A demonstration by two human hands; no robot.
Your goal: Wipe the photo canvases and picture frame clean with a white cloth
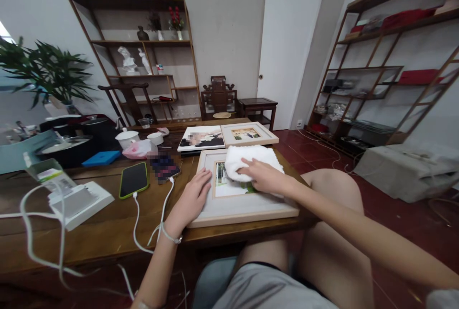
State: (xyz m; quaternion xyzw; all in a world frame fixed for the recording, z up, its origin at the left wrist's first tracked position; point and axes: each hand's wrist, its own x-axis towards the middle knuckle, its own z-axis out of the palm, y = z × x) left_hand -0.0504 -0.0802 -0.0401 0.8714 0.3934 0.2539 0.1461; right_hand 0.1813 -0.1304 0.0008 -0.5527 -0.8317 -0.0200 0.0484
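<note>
A light wooden picture frame (244,219) lies flat near the table's edge, with a white mat around a small photo (220,189). My right hand (263,175) grips a white cloth (247,156) bunched over the frame's upper part, its fingers pressed into the fabric. The cloth covers part of the photo and the far right of the frame. On the frame's left border rests my left hand (196,192), laid flat with fingers stretched and nothing held. A bracelet circles the left wrist.
Behind lie a canvas print (202,137) and a second frame (249,133). Left of my hand are a green-cased phone (134,181), another phone (164,168), white cables (138,227), an open white box (84,204), a blue box (101,158) and a white teapot (127,137).
</note>
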